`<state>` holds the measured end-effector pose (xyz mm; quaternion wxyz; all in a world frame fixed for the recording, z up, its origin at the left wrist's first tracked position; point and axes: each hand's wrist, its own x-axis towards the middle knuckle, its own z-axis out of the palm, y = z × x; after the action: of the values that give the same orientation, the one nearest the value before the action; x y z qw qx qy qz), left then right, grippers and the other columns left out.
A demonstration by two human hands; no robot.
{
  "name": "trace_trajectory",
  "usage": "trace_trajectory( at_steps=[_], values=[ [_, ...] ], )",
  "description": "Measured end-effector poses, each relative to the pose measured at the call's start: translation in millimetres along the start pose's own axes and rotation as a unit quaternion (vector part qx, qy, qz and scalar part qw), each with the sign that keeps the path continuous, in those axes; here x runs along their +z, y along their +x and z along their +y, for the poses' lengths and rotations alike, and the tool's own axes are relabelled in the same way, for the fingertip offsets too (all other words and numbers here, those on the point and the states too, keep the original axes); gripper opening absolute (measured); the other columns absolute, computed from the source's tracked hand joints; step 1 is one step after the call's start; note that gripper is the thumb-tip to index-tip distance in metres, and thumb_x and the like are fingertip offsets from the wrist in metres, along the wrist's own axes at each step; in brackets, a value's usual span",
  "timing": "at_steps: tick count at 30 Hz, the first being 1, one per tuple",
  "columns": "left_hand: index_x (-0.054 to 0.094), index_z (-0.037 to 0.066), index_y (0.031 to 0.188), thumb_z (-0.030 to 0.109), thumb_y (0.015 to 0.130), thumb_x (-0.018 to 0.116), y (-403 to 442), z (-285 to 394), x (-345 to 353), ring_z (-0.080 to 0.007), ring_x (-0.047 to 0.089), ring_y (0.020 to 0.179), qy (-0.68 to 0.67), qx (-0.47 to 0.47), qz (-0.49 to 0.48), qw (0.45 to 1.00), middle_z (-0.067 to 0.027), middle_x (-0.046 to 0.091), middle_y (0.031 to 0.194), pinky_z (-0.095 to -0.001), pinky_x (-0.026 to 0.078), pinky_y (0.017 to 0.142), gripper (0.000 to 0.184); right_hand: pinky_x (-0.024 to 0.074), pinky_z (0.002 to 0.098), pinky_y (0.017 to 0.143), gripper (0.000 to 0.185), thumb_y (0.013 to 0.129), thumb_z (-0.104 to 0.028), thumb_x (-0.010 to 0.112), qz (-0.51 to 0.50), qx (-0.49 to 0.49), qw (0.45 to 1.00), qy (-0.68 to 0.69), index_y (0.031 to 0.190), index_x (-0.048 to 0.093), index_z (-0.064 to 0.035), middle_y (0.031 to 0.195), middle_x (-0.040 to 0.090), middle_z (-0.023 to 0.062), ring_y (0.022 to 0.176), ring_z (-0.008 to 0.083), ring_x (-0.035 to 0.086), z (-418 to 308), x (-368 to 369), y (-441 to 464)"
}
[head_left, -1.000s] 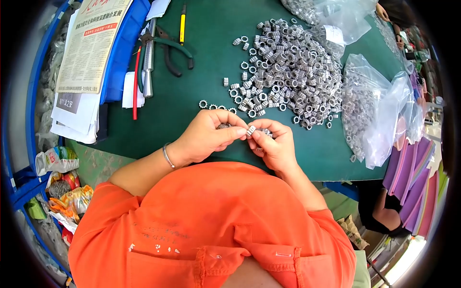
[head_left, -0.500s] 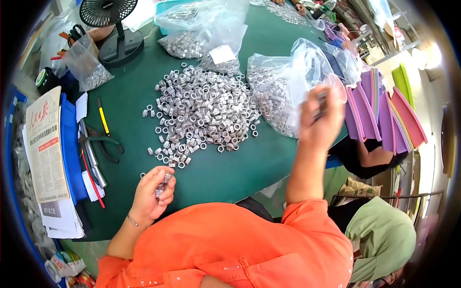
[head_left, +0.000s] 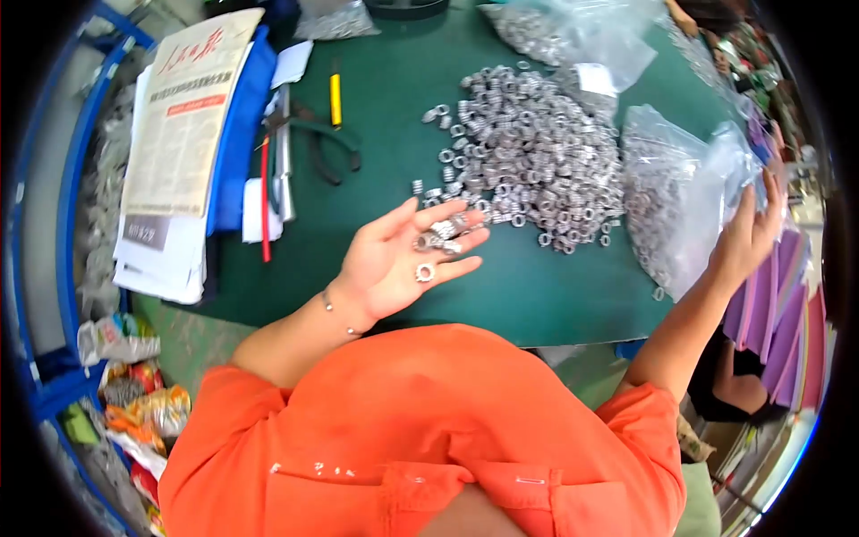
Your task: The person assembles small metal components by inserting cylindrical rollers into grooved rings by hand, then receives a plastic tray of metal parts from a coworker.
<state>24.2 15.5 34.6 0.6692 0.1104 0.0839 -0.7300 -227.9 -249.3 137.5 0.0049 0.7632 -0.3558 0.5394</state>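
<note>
Palm up, my left hand [head_left: 385, 259] sits in front of a heap of small metal rings [head_left: 546, 152] on the green table. Several loose ridged rings [head_left: 440, 234] lie across its spread fingers, and one more ring [head_left: 425, 271] rests near the base of the fingers. My right hand [head_left: 752, 228] is at the far right with fingers apart, beside the upper part of a clear plastic bag [head_left: 658, 215] of rings. Nothing shows in its fingers; I cannot tell whether it touches the bag.
Pliers [head_left: 313, 134], a yellow-handled tool [head_left: 335, 98] and a red stick [head_left: 266, 197] lie left of the heap. A newspaper [head_left: 183, 116] on papers leans by a blue bin [head_left: 240, 125]. Another filled bag [head_left: 537, 31] stands behind; purple trays [head_left: 769, 304] are at right.
My view has turned left. My left hand has opened from a curl and shows the rings. My right hand, earlier raised with dark metal pieces in it, now has spread fingers by the bag.
</note>
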Motion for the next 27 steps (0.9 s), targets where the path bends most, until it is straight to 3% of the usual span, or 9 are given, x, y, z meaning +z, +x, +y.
trace_trajectory(
  at_steps=[2, 4, 6, 10, 16, 18, 19, 24, 27],
  values=[
    [0.036, -0.005, 0.124, 0.032, 0.093, 0.032, 0.6, 0.6, -3.3, -0.0355, 0.031, 0.123, -0.009, -0.004, 0.007, 1.0, -0.0217, 0.036, 0.129, -0.0485, 0.027, 0.101, 0.049, 0.0423, 0.0268, 0.078, 0.021, 0.08, 0.001, 0.053, -0.024, 0.068, 0.987, 0.141, 0.1, 0.058, 0.0023, 0.095, 0.059, 0.0109, 0.086, 0.0186, 0.055, -51.5, 13.6, -30.0],
    [0.036, -0.005, 0.124, 0.034, 0.093, 0.031, 3.3, -1.0, -5.5, -0.0353, 0.032, 0.123, -0.02, -0.021, 0.002, 1.0, -0.0221, 0.035, 0.13, -0.0488, 0.026, 0.101, 0.05, 0.0447, 0.0268, 0.071, 0.019, 0.076, 0.005, 0.055, -0.235, -0.051, 0.953, 0.183, 0.093, 0.06, -0.0001, 0.086, 0.06, 0.0096, 0.077, 0.0176, 0.056, -93.2, 29.9, -61.8],
    [0.038, -0.005, 0.123, 0.035, 0.093, 0.03, 4.0, -2.4, -5.9, -0.0351, 0.033, 0.122, -0.007, -0.019, -0.004, 1.0, -0.0227, 0.036, 0.129, -0.0491, 0.026, 0.101, 0.051, 0.0448, 0.0273, 0.067, 0.021, 0.07, 0.004, 0.061, -0.373, 0.009, 0.889, 0.266, 0.09, 0.061, -0.0028, 0.081, 0.056, 0.0106, 0.073, 0.021, 0.056, -119.8, 51.1, -96.8],
    [0.039, -0.007, 0.121, 0.032, 0.092, 0.033, -0.2, -0.4, -2.9, -0.033, 0.039, 0.119, -0.019, -0.037, -0.023, 0.999, -0.0204, 0.042, 0.123, -0.0493, 0.029, 0.1, 0.049, 0.0444, 0.0295, 0.063, 0.019, 0.07, 0.002, 0.064, -0.461, 0.054, 0.827, 0.317, 0.089, 0.061, -0.0015, 0.083, 0.051, 0.0094, 0.072, 0.0218, 0.054, -132.1, 80.5, -141.9],
    [0.041, -0.007, 0.118, 0.012, 0.089, 0.038, 0.4, -0.2, -7.4, -0.0264, 0.053, 0.102, 0.094, -0.021, 0.017, 0.995, -0.0181, 0.049, 0.117, -0.0391, 0.042, 0.092, 0.034, 0.0463, 0.0256, 0.062, 0.014, 0.074, 0.003, 0.06, -0.434, 0.098, 0.823, 0.354, 0.089, 0.06, 0.0006, 0.081, 0.059, 0.01, 0.073, 0.0186, 0.057, -123.9, 77.0, -154.1],
    [0.043, -0.005, 0.117, 0.007, 0.088, 0.04, 1.5, 0.2, -4.6, -0.0225, 0.056, 0.093, 0.14, -0.027, 0.056, 0.988, -0.0173, 0.052, 0.113, -0.0322, 0.047, 0.084, 0.031, 0.0479, 0.0229, 0.064, 0.012, 0.079, 0.003, 0.057, -0.396, 0.311, 0.723, 0.473, 0.091, 0.06, 0.0022, 0.083, 0.06, 0.0082, 0.075, 0.0145, 0.058, -121.7, 72.6, -162.1],
    [0.044, -0.004, 0.116, 0.006, 0.088, 0.04, 0.9, 0.7, -4.4, -0.021, 0.057, 0.09, 0.153, -0.032, 0.078, 0.985, -0.0171, 0.053, 0.112, -0.0297, 0.048, 0.08, 0.03, 0.0497, 0.0229, 0.066, 0.014, 0.082, 0.003, 0.054, -0.409, 0.354, 0.67, 0.508, 0.095, 0.058, 0.0045, 0.085, 0.061, 0.0091, 0.075, 0.0133, 0.059, -121.1, 68.2, -159.1],
    [0.049, 0.001, 0.11, 0.007, 0.088, 0.043, 0.7, -3.2, -9.7, -0.011, 0.057, 0.077, 0.198, -0.019, 0.105, 0.974, -0.0155, 0.056, 0.108, -0.0191, 0.043, 0.053, 0.023, 0.0523, 0.0267, 0.062, 0.017, 0.083, 0.001, 0.054, -0.378, 0.425, 0.579, 0.585, 0.099, 0.055, 0.0057, 0.083, 0.061, 0.0127, 0.072, 0.016, 0.06, -114.3, 63.6, -164.1],
    [0.05, 0.002, 0.108, 0.009, 0.089, 0.044, 1.8, -1.9, -8.0, -0.0087, 0.053, 0.068, 0.187, -0.033, 0.101, 0.977, -0.0136, 0.058, 0.101, -0.0179, 0.038, 0.048, 0.021, 0.0525, 0.0272, 0.059, 0.017, 0.084, -0.001, 0.054, -0.373, 0.515, 0.483, 0.602, 0.099, 0.055, 0.0042, 0.084, 0.061, 0.0138, 0.07, 0.0175, 0.061, -113.3, 60.2, -162.5]
  ],
)
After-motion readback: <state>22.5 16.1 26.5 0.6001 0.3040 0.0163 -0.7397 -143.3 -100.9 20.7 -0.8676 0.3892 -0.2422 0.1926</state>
